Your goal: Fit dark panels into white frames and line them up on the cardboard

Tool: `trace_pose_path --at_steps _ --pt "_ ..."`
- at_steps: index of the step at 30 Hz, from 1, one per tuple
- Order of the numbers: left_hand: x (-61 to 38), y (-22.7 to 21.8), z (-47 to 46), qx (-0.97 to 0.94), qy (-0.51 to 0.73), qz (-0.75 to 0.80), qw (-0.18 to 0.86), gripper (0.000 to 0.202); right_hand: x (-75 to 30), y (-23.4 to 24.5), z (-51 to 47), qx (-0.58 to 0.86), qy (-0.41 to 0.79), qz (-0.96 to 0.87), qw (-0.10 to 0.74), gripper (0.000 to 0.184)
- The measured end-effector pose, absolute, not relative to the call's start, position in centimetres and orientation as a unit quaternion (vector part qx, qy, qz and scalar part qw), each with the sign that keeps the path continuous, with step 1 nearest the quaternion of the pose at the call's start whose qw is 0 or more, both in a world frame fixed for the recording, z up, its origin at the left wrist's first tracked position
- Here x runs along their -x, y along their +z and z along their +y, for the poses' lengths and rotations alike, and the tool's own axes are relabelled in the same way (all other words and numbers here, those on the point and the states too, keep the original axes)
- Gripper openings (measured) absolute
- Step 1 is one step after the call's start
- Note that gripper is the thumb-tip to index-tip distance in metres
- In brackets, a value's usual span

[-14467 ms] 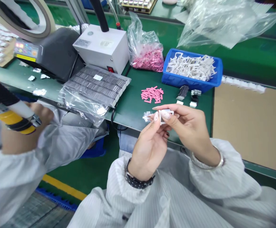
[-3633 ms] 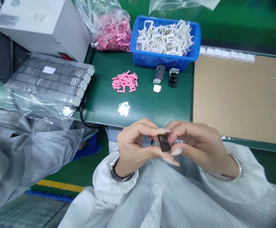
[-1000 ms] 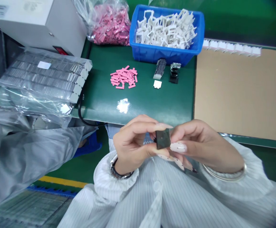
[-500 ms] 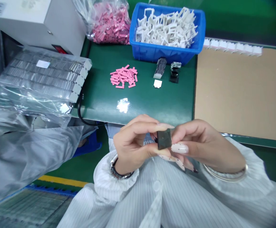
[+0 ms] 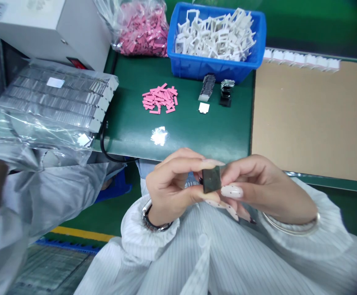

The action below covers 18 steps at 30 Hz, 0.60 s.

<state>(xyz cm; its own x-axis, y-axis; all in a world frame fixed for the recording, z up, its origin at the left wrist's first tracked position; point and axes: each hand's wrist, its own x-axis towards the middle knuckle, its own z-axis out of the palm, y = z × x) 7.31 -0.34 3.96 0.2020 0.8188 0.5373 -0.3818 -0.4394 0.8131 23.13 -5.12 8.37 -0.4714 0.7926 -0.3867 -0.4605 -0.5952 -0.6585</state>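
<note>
My left hand (image 5: 178,182) pinches a small dark rectangular panel (image 5: 212,179) by its upper and lower edges, between fingers and thumb. On the panel's right edge, the thumb and fingertips of my right hand (image 5: 248,184) are closed together; whether they grip the panel itself or only touch it, I cannot tell. Both hands are in front of my body, just off the table's near edge. Beyond them on the green table (image 5: 184,135) lie a small pile of shiny clear film pieces (image 5: 159,136) and a heap of pink strips (image 5: 160,99).
A blue bin (image 5: 215,67) holds white plastic frames (image 5: 215,37). Near it are a row of thin plates (image 5: 207,88) and dark glossy pieces (image 5: 226,93). A bag of pink strips (image 5: 144,28), a grey machine (image 5: 80,32), bagged trays (image 5: 55,94) and cardboard (image 5: 313,123) surround the work area. A co-worker's sleeve (image 5: 0,241) is at left.
My hands and the dark panel have barely moved. At the left edge, the co-worker's arm has come into view, lower than before.
</note>
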Motion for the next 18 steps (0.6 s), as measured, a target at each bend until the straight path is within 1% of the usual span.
trace_pose_path --at_steps 18 --pt "-7.19 3.92 -0.4 -0.601 0.604 0.187 0.489 0.033 -23.02 8.25 -5.18 0.345 0.813 -0.261 0.39 0.009"
